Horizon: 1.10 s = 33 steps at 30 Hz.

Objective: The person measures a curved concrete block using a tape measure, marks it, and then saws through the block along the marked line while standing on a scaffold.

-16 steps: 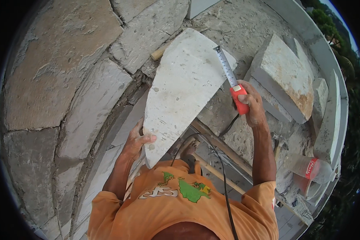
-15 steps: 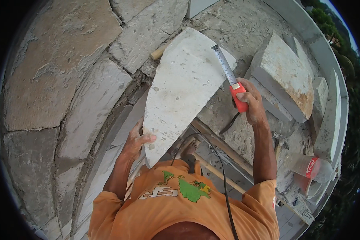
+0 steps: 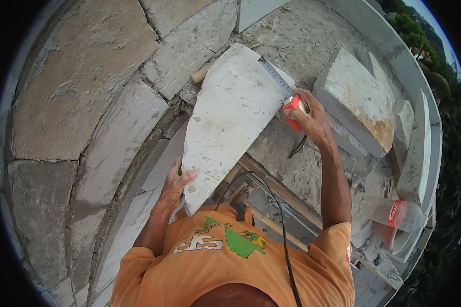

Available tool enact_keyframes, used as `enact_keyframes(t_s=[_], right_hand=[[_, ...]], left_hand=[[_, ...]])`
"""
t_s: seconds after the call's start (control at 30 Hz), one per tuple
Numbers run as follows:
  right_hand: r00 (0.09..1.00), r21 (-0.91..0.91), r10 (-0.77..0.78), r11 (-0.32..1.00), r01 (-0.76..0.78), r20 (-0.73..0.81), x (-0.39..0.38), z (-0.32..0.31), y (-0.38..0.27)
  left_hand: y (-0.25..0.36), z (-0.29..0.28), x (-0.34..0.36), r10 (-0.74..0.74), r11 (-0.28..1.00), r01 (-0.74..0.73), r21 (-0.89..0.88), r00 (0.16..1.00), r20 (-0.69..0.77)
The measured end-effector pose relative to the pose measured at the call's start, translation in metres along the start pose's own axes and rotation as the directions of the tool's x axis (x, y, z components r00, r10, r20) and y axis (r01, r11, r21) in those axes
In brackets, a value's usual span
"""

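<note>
Straight ahead of the person, in the head view, a pale, rough-faced stone slab lay between the two hands. It was shaped like a wedge: the narrow tip pointed near and slightly left, close to the front of an orange shirt, and the broad end lay far. Its long axis ran from that tip away and a little to the right.

The left hand grasped the slab's left edge near the tip, thumb on the upper face; I could not see how far the fingers reached beneath. The right hand, nearer the broad end, was clenched around a red tape measure at the slab's right edge. The measure's blade stuck out leftward and away, over the slab's far right part; whether it touched the stone, I could not tell.

As for writing, the blade bore scale marks too small to read. White lettering and a green, map-like print crossed the shirt. Well to the right, a clear plastic bottle lay on its side, wearing a red label with white script. A thicker stone block sat beyond the right hand.
</note>
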State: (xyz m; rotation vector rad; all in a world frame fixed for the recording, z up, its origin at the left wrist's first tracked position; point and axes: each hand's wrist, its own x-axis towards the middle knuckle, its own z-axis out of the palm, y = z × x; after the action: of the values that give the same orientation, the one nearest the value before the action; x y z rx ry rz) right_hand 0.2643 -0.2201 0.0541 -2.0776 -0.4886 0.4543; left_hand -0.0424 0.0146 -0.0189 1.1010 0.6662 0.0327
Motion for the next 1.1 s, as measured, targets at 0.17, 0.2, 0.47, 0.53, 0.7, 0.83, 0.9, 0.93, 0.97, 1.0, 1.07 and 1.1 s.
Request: enact_keyframes(t_s=[0.17,0.2,0.47,0.53,0.7,0.83,0.9,0.93,0.97,1.0,1.07,1.1], right_hand=[[1.000,-0.054,-0.009,0.998,0.009,-0.004,0.002,0.002,0.000],[1.000,-0.059,-0.021,0.998,0.020,-0.012,0.003,0.002,0.003],[0.998,-0.072,-0.062,0.995,0.064,0.031,-0.004,0.001,-0.003],[0.993,-0.004,-0.095,0.995,0.096,0.072,-0.006,-0.001,0.000],[0.990,-0.059,-0.117,0.991,0.121,0.076,-0.009,-0.009,-0.008],[0.989,-0.101,-0.119,0.987,0.128,0.085,-0.009,-0.010,-0.010],[0.990,-0.109,-0.118,0.986,0.126,0.078,-0.011,-0.011,-0.010],[0.990,-0.114,-0.117,0.986,0.125,0.079,-0.011,-0.011,-0.010],[0.991,-0.114,-0.115,0.986,0.123,0.072,-0.011,-0.012,-0.009],[0.989,-0.139,-0.126,0.981,0.135,0.073,-0.011,-0.012,-0.008],[0.989,-0.161,-0.133,0.977,0.142,0.068,-0.011,-0.011,-0.002],[0.984,-0.229,-0.178,0.957,0.179,0.027,-0.011,-0.010,0.003]], left_hand=[[-0.008,-0.011,0.004,0.095,0.987,-0.082,-0.137,0.992,0.085],[-0.010,-0.017,0.006,0.095,0.987,-0.082,-0.136,0.991,0.092],[0.080,0.000,0.035,0.661,0.562,-0.515,0.647,0.750,0.022],[0.110,0.029,0.066,0.736,0.396,-0.618,0.679,0.656,0.168],[0.154,0.098,0.163,0.737,-0.080,-0.779,0.621,0.373,0.564],[0.151,0.116,0.217,0.574,-0.295,-0.776,0.557,0.323,0.753],[0.148,0.120,0.227,0.527,-0.307,-0.777,0.549,0.342,0.778],[0.147,0.120,0.231,0.480,-0.316,-0.774,0.548,0.367,0.796],[0.146,0.120,0.236,0.477,-0.319,-0.778,0.541,0.362,0.801],[0.147,0.120,0.241,0.449,-0.332,-0.779,0.531,0.365,0.816],[0.151,0.120,0.248,0.415,-0.346,-0.785,0.515,0.364,0.834],[0.154,0.122,0.248,0.396,-0.382,-0.762,0.524,0.377,0.837]])
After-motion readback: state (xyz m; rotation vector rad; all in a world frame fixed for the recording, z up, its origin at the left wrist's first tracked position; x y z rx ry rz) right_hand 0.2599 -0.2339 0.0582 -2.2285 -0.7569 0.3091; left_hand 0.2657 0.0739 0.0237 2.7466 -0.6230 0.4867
